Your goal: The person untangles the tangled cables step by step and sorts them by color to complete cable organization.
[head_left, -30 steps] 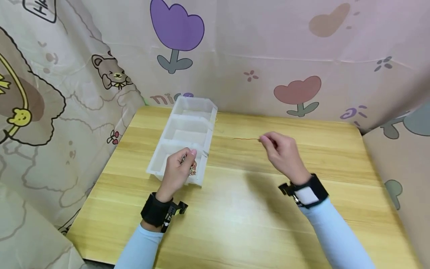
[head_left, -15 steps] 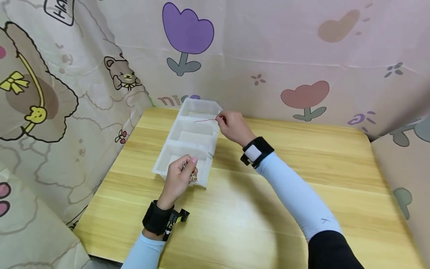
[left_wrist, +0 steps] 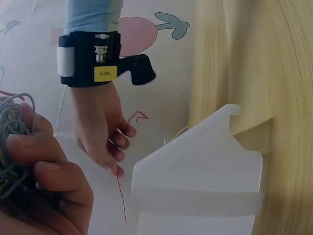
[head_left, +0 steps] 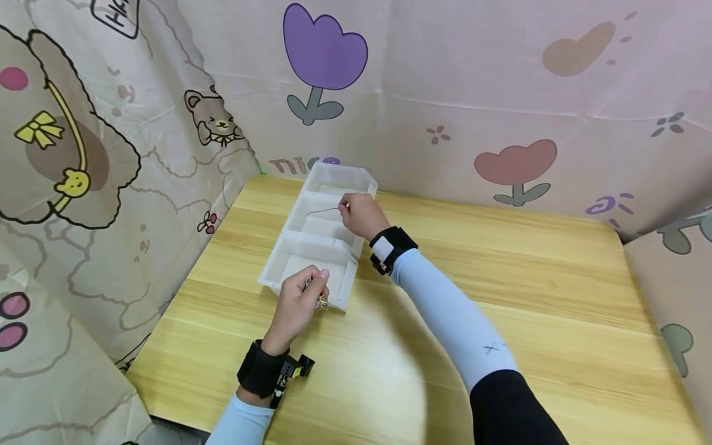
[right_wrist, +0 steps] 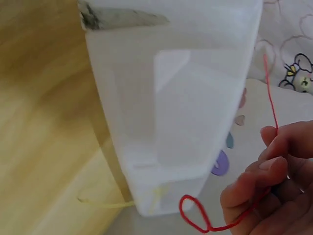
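My right hand point(head_left: 364, 215) pinches a thin red wire point(head_left: 322, 211) over the middle compartment of a white tray point(head_left: 317, 240). One end of the wire points left, clear of the tray floor. In the right wrist view its other end makes a small loop point(right_wrist: 193, 198) below the fingers. My left hand point(head_left: 297, 301) grips a tangled bundle of wires point(left_wrist: 14, 117), mostly grey with some yellow and red, by the tray's near compartment. Curled fingers hide part of that bundle.
A yellow wire point(right_wrist: 107, 204) hangs over the tray's side at its far end in the right wrist view. The tray stands on the left part of a wooden table point(head_left: 500, 278). A printed cloth point(head_left: 423, 74) hangs behind the table and on its left.
My right hand has carried the red wire leftward from above the bare table to over the tray, then slightly down to the middle compartment. The left hand keeps its bundle, nearly still.
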### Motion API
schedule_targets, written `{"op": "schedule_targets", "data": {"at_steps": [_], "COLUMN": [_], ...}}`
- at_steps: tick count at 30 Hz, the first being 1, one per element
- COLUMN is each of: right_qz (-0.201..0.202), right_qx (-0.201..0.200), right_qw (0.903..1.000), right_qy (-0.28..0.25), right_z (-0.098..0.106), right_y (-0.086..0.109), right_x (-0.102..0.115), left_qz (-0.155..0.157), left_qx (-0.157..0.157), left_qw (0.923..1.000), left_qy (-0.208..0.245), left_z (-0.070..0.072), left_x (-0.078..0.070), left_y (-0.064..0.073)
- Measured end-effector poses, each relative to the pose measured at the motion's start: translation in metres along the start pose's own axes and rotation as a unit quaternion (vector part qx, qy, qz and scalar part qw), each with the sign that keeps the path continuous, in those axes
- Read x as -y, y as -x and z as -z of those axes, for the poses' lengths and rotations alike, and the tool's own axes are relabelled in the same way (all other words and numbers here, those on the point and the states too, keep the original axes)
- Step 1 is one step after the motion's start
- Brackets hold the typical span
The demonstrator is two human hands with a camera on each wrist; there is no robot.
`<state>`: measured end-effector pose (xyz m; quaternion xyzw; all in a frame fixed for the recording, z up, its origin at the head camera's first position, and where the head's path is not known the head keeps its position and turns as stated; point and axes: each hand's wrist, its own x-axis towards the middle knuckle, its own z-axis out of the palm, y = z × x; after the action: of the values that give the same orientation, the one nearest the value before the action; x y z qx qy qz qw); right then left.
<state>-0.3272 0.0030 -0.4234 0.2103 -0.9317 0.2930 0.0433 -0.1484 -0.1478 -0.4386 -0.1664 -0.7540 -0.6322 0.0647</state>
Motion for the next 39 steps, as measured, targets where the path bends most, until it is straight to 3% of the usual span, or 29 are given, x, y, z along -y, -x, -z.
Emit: {"op": "schedule_targets", "data": {"at_steps": [2, 5, 10, 16, 20, 28, 33, 39], "right_qz": [0.004, 0.017, 0.027, 0.064, 0.086, 0.176, 0.194, 0.216], "right_qx": [0.005, 0.039, 0.081, 0.042, 0.013, -0.021, -0.035, -0.119], "right_qw": [1.0000, 0.9990, 0.9958, 0.9941, 0.9914, 0.9696, 0.9619, 0.9496], "right_qy": [-0.007, -0.015, -0.033, -0.077, -0.098, -0.169, -0.189, -0.194], "right_z": [-0.007, -0.017, -0.011, 0.017, 0.033, 0.042, 0.046, 0.058], "right_y": [0.000, 0.002, 0.014, 0.031, 0.045, 0.079, 0.108, 0.141], "right_x": [-0.004, -0.013, -0.021, -0.019, -0.018, 0.000, 0.009, 0.019], "left_qz": [0.002, 0.005, 0.009, -0.006, -0.010, 0.027, 0.023, 0.002], "left_qx": [0.001, 0.011, 0.027, 0.035, 0.033, 0.019, 0.031, 0.025], "left_qw": [1.0000, 0.9999, 0.9996, 0.9994, 0.9994, 0.9965, 0.9946, 0.9944], "left_qy": [0.004, 0.007, 0.001, 0.003, -0.002, 0.077, 0.096, 0.103], "left_z": [-0.002, -0.006, -0.012, -0.013, -0.016, -0.021, -0.028, -0.037], "left_x": [0.010, 0.014, 0.004, -0.023, -0.029, -0.030, -0.023, -0.009], "left_y": [0.000, -0.001, -0.002, -0.004, -0.008, -0.020, -0.025, -0.035]}}
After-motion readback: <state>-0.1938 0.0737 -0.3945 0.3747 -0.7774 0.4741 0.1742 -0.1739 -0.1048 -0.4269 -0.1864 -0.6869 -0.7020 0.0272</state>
